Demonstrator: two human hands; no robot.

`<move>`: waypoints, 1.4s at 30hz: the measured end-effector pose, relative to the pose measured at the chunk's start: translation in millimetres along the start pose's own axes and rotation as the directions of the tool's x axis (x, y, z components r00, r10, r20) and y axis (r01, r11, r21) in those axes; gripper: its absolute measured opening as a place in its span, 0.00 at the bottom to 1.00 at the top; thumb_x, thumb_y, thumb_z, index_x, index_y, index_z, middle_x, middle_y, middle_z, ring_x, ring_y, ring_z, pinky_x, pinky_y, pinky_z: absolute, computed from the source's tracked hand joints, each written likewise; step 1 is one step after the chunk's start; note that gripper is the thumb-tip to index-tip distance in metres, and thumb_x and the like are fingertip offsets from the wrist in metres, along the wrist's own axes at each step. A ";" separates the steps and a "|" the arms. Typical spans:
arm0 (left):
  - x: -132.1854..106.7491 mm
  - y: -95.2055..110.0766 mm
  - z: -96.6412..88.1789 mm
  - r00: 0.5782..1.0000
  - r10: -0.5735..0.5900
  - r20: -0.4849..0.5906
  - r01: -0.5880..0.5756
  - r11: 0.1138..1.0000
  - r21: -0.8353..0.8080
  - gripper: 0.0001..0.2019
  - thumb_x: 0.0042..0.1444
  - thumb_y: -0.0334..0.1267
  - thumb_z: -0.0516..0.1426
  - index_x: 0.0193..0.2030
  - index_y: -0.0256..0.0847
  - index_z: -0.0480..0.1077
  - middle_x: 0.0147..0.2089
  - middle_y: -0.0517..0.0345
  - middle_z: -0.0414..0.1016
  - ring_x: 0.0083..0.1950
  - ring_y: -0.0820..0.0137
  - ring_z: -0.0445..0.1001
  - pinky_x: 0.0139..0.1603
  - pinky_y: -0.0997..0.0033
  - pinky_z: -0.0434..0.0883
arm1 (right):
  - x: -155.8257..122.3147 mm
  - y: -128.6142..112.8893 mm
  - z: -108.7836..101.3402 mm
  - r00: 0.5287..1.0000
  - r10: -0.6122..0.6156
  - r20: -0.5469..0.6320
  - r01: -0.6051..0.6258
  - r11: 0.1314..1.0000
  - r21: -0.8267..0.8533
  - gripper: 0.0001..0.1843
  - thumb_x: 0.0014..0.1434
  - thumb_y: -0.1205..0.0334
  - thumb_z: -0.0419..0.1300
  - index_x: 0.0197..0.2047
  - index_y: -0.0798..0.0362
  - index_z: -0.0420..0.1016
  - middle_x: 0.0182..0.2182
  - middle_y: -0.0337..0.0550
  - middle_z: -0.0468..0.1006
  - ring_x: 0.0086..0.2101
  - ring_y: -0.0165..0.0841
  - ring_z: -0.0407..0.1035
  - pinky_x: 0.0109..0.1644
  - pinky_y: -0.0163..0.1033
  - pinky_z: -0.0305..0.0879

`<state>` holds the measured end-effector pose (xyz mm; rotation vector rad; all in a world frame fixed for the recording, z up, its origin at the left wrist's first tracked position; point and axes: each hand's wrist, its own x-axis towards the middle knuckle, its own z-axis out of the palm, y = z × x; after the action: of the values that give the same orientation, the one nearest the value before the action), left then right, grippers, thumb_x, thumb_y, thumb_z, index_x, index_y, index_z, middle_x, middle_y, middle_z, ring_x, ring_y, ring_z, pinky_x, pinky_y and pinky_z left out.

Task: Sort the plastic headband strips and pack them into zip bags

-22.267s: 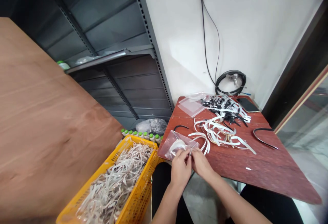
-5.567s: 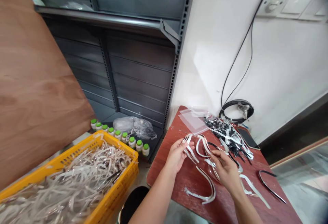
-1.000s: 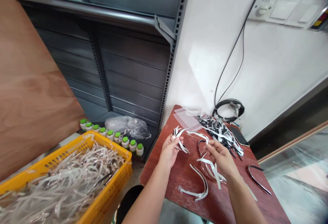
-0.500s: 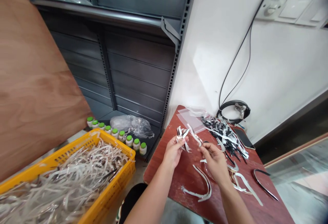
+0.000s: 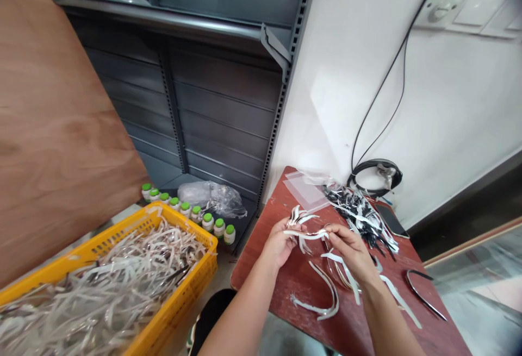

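My left hand (image 5: 280, 243) is closed around a small bunch of white and silvery strips (image 5: 299, 216), whose ends fan out above and below the fingers. In my right hand (image 5: 346, 247) the fingertips pinch one end of a white strip (image 5: 306, 234), which stretches across to the left fingers. Below the hands a curved white strip (image 5: 322, 312) lies on the red-brown table (image 5: 281, 296). More pale strips (image 5: 345, 274) lie under and beside the right hand, partly hidden by it. A dark curved strip (image 5: 422, 296) rests farther right.
A yellow crate (image 5: 210, 247) full of pale strips stands at left. Green-lidded jars (image 5: 207, 221) line up behind it, before a grey shelf (image 5: 224, 100). On the table are clear plastic sheets (image 5: 304, 190), a black-and-white strip pile (image 5: 362, 214) and a dark phone-like slab (image 5: 391, 220).
My right hand has brought its strip left and turned it level, against the left hand's bunch. Some pale strips near the right hand lie differently.
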<state>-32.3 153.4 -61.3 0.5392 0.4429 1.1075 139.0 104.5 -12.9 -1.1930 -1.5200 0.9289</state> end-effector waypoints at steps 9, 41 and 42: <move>-10.2 4.7 3.2 0.972 -0.139 0.188 0.124 0.988 0.089 0.16 0.40 0.35 0.67 0.36 0.34 0.72 0.29 0.52 0.77 0.29 0.70 0.75 0.36 0.71 0.69 | 6.9 -51.8 -41.9 0.939 0.020 0.344 0.074 0.964 -0.256 0.14 0.61 0.53 0.54 0.37 0.51 0.77 0.33 0.42 0.74 0.35 0.35 0.67 0.41 0.37 0.60; -2.5 7.8 1.9 0.996 0.035 -0.081 -0.032 0.999 0.044 0.17 0.41 0.32 0.66 0.41 0.38 0.72 0.32 0.55 0.79 0.31 0.72 0.76 0.33 0.76 0.71 | -45.3 68.1 -39.6 0.920 0.201 -0.337 -0.376 0.692 -0.616 0.05 0.51 0.60 0.59 0.26 0.51 0.70 0.20 0.39 0.74 0.24 0.34 0.69 0.29 0.34 0.56; -2.3 8.2 1.6 0.996 0.035 -0.084 -0.032 0.999 0.043 0.17 0.41 0.32 0.66 0.41 0.38 0.72 0.32 0.55 0.79 0.31 0.72 0.76 0.33 0.76 0.71 | -43.6 67.8 -40.2 0.924 0.192 -0.330 -0.361 0.721 -0.591 0.07 0.52 0.58 0.58 0.28 0.51 0.71 0.21 0.40 0.75 0.25 0.34 0.70 0.29 0.34 0.58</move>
<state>-38.1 153.8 -54.9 0.5388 0.5333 1.1587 197.3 78.2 -76.3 -2.0072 -1.5177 0.3963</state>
